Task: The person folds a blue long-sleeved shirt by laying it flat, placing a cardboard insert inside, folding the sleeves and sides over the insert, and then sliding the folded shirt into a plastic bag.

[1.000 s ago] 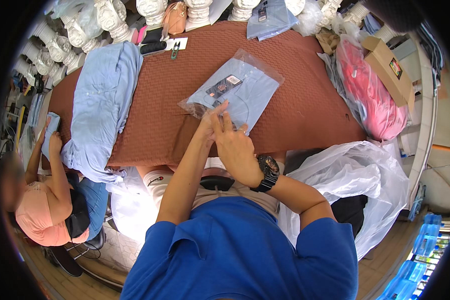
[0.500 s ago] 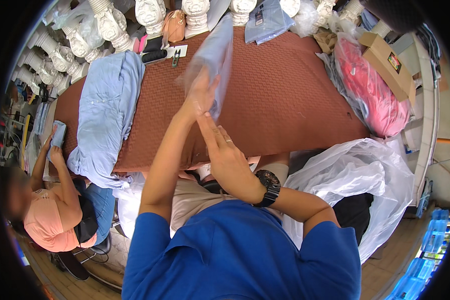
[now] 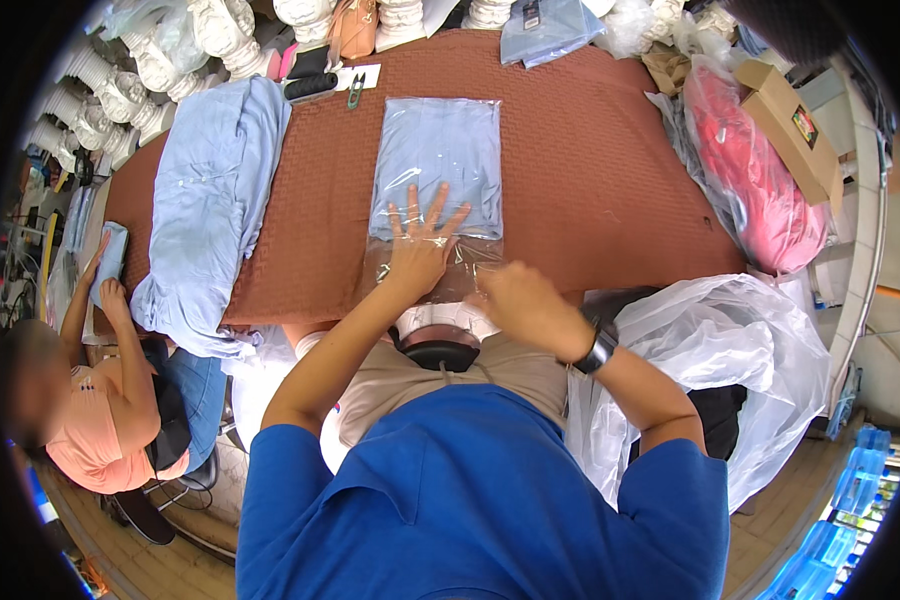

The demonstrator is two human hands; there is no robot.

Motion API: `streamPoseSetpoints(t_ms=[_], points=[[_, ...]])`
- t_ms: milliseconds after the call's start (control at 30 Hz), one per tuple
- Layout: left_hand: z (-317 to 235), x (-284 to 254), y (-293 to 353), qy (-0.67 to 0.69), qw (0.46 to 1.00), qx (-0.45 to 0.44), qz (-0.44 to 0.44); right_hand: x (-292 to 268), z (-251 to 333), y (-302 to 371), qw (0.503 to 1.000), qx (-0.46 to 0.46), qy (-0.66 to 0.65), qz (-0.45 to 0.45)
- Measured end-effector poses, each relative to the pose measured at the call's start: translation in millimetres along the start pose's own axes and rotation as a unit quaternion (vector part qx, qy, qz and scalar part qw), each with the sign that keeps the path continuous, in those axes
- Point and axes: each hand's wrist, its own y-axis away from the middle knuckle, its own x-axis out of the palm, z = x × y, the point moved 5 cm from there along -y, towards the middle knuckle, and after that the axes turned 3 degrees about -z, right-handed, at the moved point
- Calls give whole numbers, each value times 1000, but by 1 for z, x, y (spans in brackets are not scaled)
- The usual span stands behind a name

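Note:
A folded light blue garment (image 3: 437, 150) lies flat inside a clear plastic bag (image 3: 482, 252) on the brown-covered table in front of me. My left hand (image 3: 425, 243) is spread over the lower part of the packed garment, pressing it to the table. By the bag's near right corner is my right hand (image 3: 532, 312), a dark watch on its wrist. Its fingers are smeared by motion, so whether they grip the bag's edge does not show. The bag's unfilled clear end reaches toward the table's near edge.
An unpacked light blue garment (image 3: 215, 180) hangs over the table's left edge. Thread snips (image 3: 356, 90) lie by dark thread spools (image 3: 311, 87). Another bagged blue garment (image 3: 550, 32) lies at the back. Red bagged cloth (image 3: 740, 165) is at right. A co-worker (image 3: 110, 400) sits at left, holding blue cloth.
The bagged garment, raised on my left hand before, now lies flat on the table. My left hand has come down flat on it; my right hand has moved right, off my left wrist.

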Motion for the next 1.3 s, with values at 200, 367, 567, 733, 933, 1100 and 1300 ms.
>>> streamPoseSetpoints(t_ms=[200, 367, 567, 733, 933, 1100, 1300], points=[[-23, -26, 17, 23, 999, -40, -10, -25, -88, -33, 970, 87, -3, -226], [-17, -15, -14, 134, 989, 39, -43, 10, -80, -51, 978, 44, -37, -201], [-22, 3, -43, 93, 989, 103, -43, 39, -70, -55, 958, 17, 26, -286], [-12, 4, -39, 101, 981, 148, -73, 43, -80, -53, 955, 10, -10, -296], [-21, -14, -37, 130, 985, 111, -1, 33, -63, -46, 931, -36, -58, -358], [-24, -9, -43, 142, 976, 165, 12, 40, -67, -50, 942, -14, -7, -335], [-20, -9, -42, 163, 969, 184, -11, 42, -71, -48, 940, -13, -23, -340]])
